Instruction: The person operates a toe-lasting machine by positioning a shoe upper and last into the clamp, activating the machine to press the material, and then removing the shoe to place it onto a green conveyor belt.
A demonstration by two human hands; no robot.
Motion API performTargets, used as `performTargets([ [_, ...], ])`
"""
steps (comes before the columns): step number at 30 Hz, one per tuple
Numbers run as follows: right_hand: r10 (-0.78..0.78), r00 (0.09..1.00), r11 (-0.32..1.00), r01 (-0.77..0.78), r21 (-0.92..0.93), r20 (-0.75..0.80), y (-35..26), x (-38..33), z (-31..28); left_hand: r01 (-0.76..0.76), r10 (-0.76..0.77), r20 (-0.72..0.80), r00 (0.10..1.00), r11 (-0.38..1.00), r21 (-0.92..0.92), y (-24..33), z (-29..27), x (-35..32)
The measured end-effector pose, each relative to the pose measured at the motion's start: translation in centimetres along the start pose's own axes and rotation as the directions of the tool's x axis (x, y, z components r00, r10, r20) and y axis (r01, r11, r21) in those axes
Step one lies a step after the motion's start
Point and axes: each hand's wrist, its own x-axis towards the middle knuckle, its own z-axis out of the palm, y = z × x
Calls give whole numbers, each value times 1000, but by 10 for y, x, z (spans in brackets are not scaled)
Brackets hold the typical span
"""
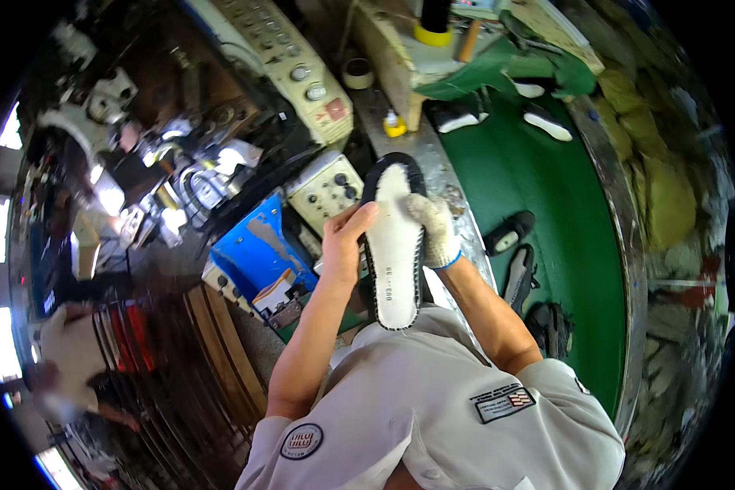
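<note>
A shoe upper [395, 245] is held up lengthwise in front of my chest, its underside toward me. That underside has a white insole board, edged by a black rim with stitches along the lower part. My left hand [345, 241], bare, grips its left side with the thumb laid on the edge. On the opposite side my right hand [435, 229], in a white knit glove with a blue cuff, is closed round the edge, thumb on the white board. The far side of the upper and most fingers behind it are hidden.
A green conveyor belt [563, 204] on the right carries several dark shoes [512, 233]. White-soled shoes [547, 122] lie farther back. A yellow bottle [394, 124] stands on the metal ledge. Machinery with a control panel [331, 189] and blue bin [257, 245] is left; another person [69, 359] is beyond.
</note>
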Motion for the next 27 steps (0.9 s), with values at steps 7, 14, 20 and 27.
performTargets([
  [7,89,974,881,-174,-440,-208,5,4,-125,-56,38,54,998,914,403,-47,-15,0],
  [14,219,564,88,-824,-559,-797,-131,-46,-309,-74,578,-13,816,126,989,-23,-123,-39],
  [20,203,742,-123,-628,-769,-639,-71,-78,-506,37,579,-5,815,-42,998,-14,-140,-60],
  [27,126,646,283,-750,-597,-752,35,119,-566,164,662,-69,746,-82,983,-4,-116,-65],
])
